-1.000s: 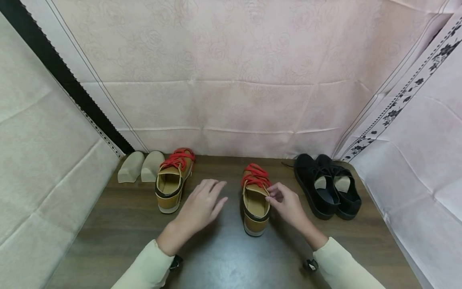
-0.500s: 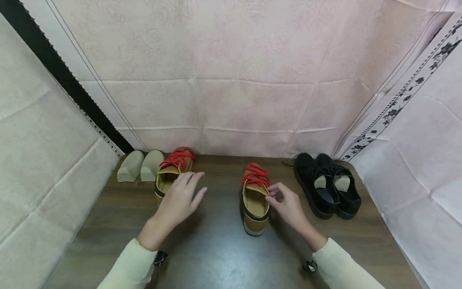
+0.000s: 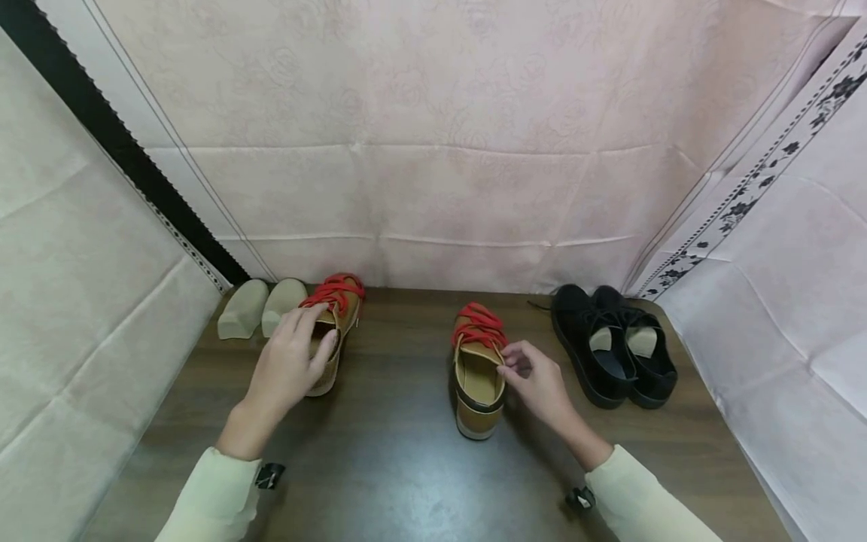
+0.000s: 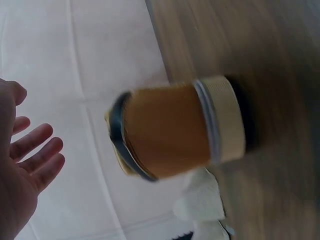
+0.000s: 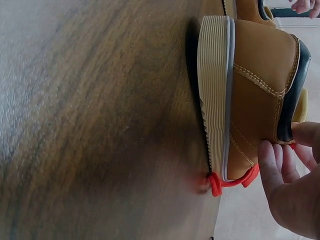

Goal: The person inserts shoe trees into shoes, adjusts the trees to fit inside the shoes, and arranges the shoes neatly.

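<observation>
With its thumb and fingers, my right hand (image 3: 540, 385) pinches the collar edge of a tan lace-up shoe (image 3: 476, 423) with red laces. The right wrist view gives the side of this shoe (image 5: 260, 90), its ribbed pale sole flat on the floor and the fingertips at the dark-trimmed opening. My left hand (image 3: 286, 365) is over the matching shoe (image 3: 347, 320), covering part of its opening and heel. Seen from the left wrist, the fingers (image 4: 35, 145) are spread apart and hold nothing, beside the tan heel (image 4: 167, 132).
Two off-white rounded inserts (image 3: 244, 310) lie left of the left tan shoe. A pair of black lace-up shoes (image 3: 596, 361) with pale inserts inside stands at the right. Pale patterned sheets (image 3: 433, 196) wall off the back and both sides of the wooden floor (image 3: 393, 452).
My left hand has moved left, from between the two tan shoes to over the left one. The right hand keeps its pinch on the right shoe, which stays in place.
</observation>
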Action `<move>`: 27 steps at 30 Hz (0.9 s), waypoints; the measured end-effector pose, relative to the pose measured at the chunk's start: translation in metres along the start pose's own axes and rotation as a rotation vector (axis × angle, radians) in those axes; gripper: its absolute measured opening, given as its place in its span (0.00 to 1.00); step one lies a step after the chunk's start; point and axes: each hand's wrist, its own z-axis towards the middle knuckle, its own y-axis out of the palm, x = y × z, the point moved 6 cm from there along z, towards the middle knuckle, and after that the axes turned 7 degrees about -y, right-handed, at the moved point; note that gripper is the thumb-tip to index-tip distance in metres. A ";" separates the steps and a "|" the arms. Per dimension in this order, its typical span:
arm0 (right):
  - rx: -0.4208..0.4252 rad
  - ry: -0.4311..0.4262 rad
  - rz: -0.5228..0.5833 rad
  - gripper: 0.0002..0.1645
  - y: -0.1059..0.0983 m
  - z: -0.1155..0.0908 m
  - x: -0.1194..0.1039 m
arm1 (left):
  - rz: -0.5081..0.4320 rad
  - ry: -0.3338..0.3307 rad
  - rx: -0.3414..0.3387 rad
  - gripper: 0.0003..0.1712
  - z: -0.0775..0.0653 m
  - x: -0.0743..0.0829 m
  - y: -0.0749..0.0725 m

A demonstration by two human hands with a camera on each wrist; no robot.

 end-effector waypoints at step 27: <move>-0.002 -0.034 -0.001 0.13 0.000 -0.002 -0.003 | 0.038 -0.274 0.014 0.24 0.008 -0.091 -0.008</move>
